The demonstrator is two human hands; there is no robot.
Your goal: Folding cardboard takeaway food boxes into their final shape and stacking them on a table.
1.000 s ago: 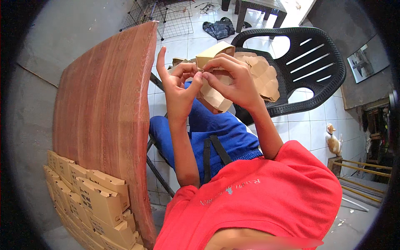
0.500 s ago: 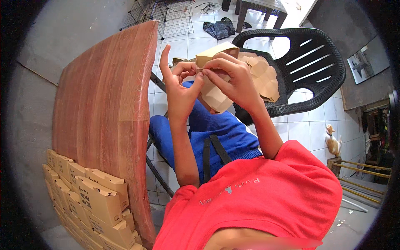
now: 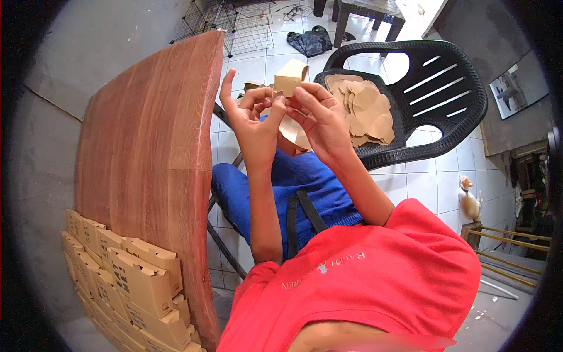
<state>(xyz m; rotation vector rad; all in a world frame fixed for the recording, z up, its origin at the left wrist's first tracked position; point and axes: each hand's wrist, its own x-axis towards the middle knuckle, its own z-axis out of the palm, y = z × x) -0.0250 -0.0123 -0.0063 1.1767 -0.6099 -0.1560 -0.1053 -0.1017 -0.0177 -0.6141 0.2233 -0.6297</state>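
A brown cardboard food box [image 3: 290, 76], partly folded, is held up above my lap. My left hand [image 3: 255, 126] pinches its near left edge between thumb and bent fingers, with the index finger sticking up. On the right side of the box, my right hand [image 3: 322, 120] grips the cardboard with thumb and fingers. A lower part of the box hangs between my wrists, partly hidden by my right hand. Beyond that hand, a pile of flat cardboard blanks [image 3: 370, 114] lies on the seat of a black plastic chair [image 3: 443, 82].
To the left stands a wooden table [image 3: 146, 135], with rows of folded cardboard boxes [image 3: 141, 281] at its near end. A wire grid rack [image 3: 249, 32], a dark bag [image 3: 309, 41] and a black table [image 3: 369, 9] are farther off. A cat [image 3: 469, 199] is on the tiled floor at right.
My right hand has turned and come down slightly, its thumb now against the box wall. The raised box panel has tilted and shifted left, showing more of the blanks on the chair.
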